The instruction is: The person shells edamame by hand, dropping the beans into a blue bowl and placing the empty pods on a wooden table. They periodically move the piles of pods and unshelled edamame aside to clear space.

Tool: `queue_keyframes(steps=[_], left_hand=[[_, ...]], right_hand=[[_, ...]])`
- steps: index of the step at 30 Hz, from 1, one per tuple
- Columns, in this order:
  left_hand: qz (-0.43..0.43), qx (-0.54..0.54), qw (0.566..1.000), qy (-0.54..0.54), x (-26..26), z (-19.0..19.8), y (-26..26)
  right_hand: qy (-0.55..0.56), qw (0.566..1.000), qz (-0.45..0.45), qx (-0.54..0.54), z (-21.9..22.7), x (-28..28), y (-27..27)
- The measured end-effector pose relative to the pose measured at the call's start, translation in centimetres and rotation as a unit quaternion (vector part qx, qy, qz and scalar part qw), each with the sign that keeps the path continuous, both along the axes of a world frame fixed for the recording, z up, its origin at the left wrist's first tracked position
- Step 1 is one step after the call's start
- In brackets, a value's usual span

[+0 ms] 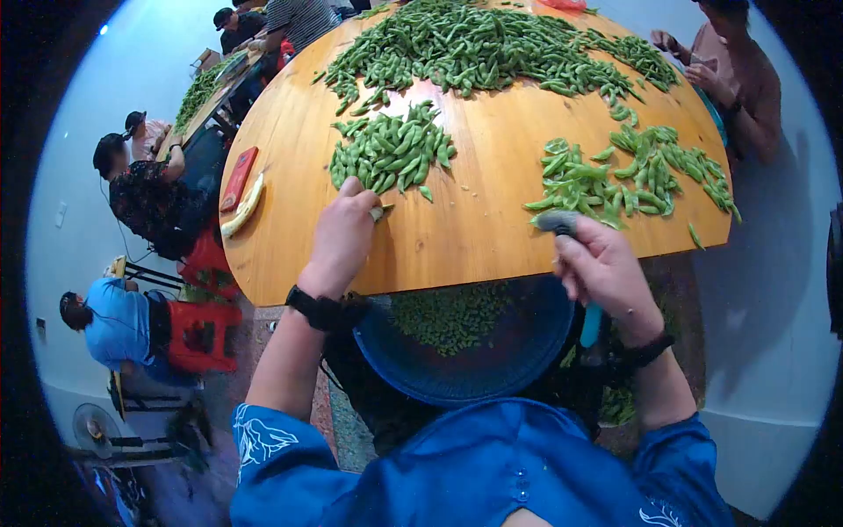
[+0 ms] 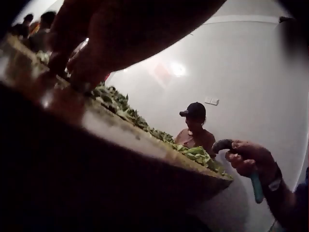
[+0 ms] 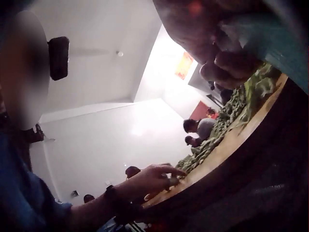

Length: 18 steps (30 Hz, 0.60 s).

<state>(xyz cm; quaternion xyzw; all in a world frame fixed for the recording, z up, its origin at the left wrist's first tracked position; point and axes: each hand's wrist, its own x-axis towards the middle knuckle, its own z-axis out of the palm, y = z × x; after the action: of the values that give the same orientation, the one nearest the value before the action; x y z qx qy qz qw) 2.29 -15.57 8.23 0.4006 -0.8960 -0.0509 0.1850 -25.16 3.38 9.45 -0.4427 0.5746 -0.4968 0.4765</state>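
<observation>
The left hand (image 1: 342,237) is at the table's near side, below a small heap of green pods (image 1: 391,151), and pinches a greenish pod (image 1: 378,212) in its fingertips. Curled round a teal handle (image 1: 591,325), the right hand (image 1: 606,263) is raised just in front of a pile of opened, paler pods (image 1: 580,183). A dark grey curved piece (image 1: 558,222) covers or sits at one of its fingertips; the left wrist view shows this piece (image 2: 223,145) too. Below the table edge, a blue basin (image 1: 378,356) contains loose green beans (image 1: 448,316).
A large pod heap (image 1: 474,48) covers the far side of the wooden table (image 1: 492,237). At the left lie a red box (image 1: 239,179) and a pale yellow, banana-like object (image 1: 244,207). One person (image 1: 742,83) works at the far right; others sit by another table at left.
</observation>
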Motion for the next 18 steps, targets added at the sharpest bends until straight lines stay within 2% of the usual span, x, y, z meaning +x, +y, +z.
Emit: queue_keyframes(steps=[2, 5, 6, 7, 8, 10, 11, 13, 14, 16, 18], left_hand=[[-0.017, -0.017, 1.000, 0.004, -0.4, 0.1, 0.5], [-0.032, 0.010, 0.999, 0.042, -1.6, 0.1, 4.0], [-0.016, 0.175, 0.975, 0.137, -2.3, 0.8, 5.7], [0.005, 0.334, 0.915, 0.226, -3.0, 1.1, 7.1], [0.000, 0.339, 0.914, 0.222, -3.5, 1.1, 8.3], [-0.028, 0.429, 0.825, 0.368, -4.2, 0.7, 10.1], [-0.029, 0.434, 0.823, 0.366, -4.3, 0.3, 10.4], [-0.041, 0.488, 0.769, 0.411, -4.2, -0.4, 11.0], [-0.041, 0.491, 0.767, 0.411, -4.1, -0.8, 11.2], [-0.052, 0.543, 0.712, 0.443, -3.9, -1.6, 11.6], [-0.045, 0.564, 0.696, 0.443, -3.8, -1.8, 11.9]], right_hand=[[-0.001, 1.000, 0.017, -0.011, -0.6, 1.6, -0.5], [-0.035, 0.998, 0.059, 0.000, -0.5, 3.9, -1.3], [-0.067, 0.994, 0.086, 0.021, -0.5, 4.4, -1.4], [-0.070, 0.994, 0.078, 0.024, -0.5, 4.9, -1.5], [-0.082, 0.992, 0.088, 0.031, -0.5, 5.4, -1.6], [-0.104, 0.989, 0.098, 0.047, -0.3, 5.9, -1.4], [-0.105, 0.989, 0.094, 0.051, -0.3, 5.8, -1.2], [-0.099, 0.986, 0.115, 0.066, -0.4, 5.9, -0.9], [-0.099, 0.986, 0.114, 0.070, -0.3, 5.9, -0.7], [-0.131, 0.981, 0.120, 0.078, 0.0, 5.7, -0.1], [-0.137, 0.978, 0.128, 0.093, -0.2, 5.5, 0.1]])
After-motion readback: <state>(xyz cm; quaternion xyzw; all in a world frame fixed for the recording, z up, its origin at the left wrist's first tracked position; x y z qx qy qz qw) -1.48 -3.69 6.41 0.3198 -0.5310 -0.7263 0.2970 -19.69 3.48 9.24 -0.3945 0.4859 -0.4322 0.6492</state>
